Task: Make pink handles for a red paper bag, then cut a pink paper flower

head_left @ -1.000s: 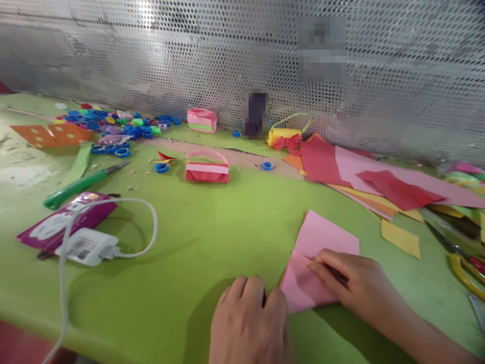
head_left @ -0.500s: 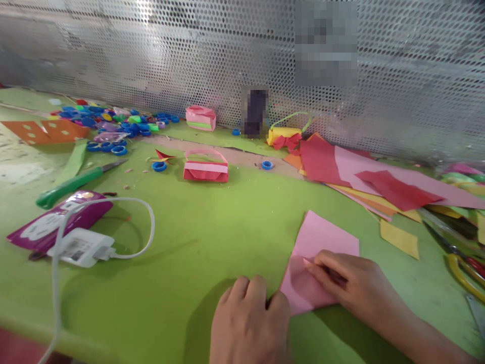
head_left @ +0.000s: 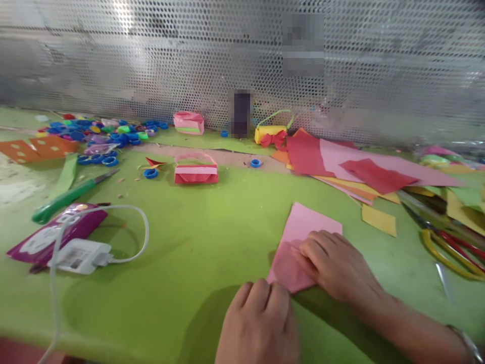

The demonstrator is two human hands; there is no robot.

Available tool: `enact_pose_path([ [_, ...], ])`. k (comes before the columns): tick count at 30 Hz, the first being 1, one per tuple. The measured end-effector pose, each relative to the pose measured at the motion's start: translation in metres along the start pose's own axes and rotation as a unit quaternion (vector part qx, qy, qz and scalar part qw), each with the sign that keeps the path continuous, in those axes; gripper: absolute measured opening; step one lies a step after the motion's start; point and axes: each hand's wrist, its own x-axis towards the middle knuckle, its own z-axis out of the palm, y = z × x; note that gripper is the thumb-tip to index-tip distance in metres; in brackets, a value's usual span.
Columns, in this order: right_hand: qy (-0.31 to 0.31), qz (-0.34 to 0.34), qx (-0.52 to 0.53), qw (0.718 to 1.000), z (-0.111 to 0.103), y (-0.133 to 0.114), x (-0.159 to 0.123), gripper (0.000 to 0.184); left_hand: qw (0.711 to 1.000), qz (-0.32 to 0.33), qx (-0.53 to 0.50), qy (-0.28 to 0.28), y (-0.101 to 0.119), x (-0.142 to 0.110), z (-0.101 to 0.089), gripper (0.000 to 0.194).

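A sheet of pink paper (head_left: 308, 222) lies folded on the green tabletop, its near part doubled over into a curved flap. My right hand (head_left: 333, 263) is closed on this flap, its thumb and fingers pinched together and pressing down near the right edge. At the near left corner of the sheet, my left hand (head_left: 259, 318) has its fingers curled down over the edge; the fingertips are hidden beneath the knuckles.
Coloured paper sheets (head_left: 306, 154) and scissors (head_left: 432, 247) lie on the right. Small paper handbags (head_left: 196, 174) stand further back. Left are a green-handled knife (head_left: 64, 199), a purple packet (head_left: 71, 227), a white charger (head_left: 81, 255) with cable and blue rings (head_left: 109, 161). A perforated metal wall (head_left: 208, 65) rises behind.
My right hand has turned flatter and presses the flap down, where it was pinching a raised bit. The camera view has shifted slightly to the right. My left hand stays by the near corner.
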Motion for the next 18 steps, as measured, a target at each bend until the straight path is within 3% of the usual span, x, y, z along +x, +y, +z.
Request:
enact_pose_path([
  [5, -0.05, -0.002, -0.019, 0.999, -0.003, 0.0, 0.003, 0.033, 0.996, 0.03, 0.081, -0.002, 0.004, -0.008, -0.006, 0.025],
  [14, -0.098, 0.046, 0.001, 0.994, -0.01, -0.02, 0.006, 0.033, 0.989, 0.001, 0.121, -0.084, 0.006, 0.003, -0.02, 0.023],
  [18, -0.131, 0.071, 0.034, 0.988, -0.015, -0.004, -0.008, 0.031, 0.984, -0.019, 0.128, -0.121, 0.005, 0.002, -0.023, 0.027],
])
